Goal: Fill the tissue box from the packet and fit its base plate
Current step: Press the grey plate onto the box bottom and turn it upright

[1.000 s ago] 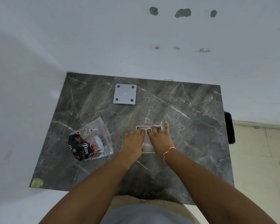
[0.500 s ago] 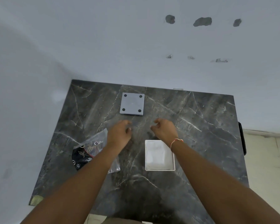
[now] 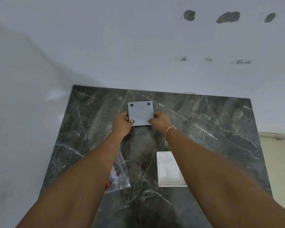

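- Your left hand point(image 3: 122, 125) is clamped on the left edge of the base plate point(image 3: 141, 112), down near its closest left corner. The fingers curl in tight and the thumb lies over the top face, half covering one of the dark round feet.
- Your right hand point(image 3: 160, 120) does the same on the right edge, near the closest right corner. It's pinched shut on the plate, with fingertips wrapped over the rim. There's a red and white thread band on that wrist.
- So both grips are closed down on the plate, with nothing else in either hand. Can't tell if the plate is lifted yet or still flat on the dark marble table point(image 3: 212, 129).
- The plate is a pale grey square with its dark feet facing up: two show at the far corners and one peeks out by your left thumb.
- It's toward the back of the table, close to the wall.
- The tissue box point(image 3: 169, 169) sits well apart from the plate, nearer to you, partly under your right forearm. It's white, open side up, with white inside.
- The packet point(image 3: 118, 176) is the crinkly clear plastic bag with red print, mostly hidden under your left forearm, left of the box.
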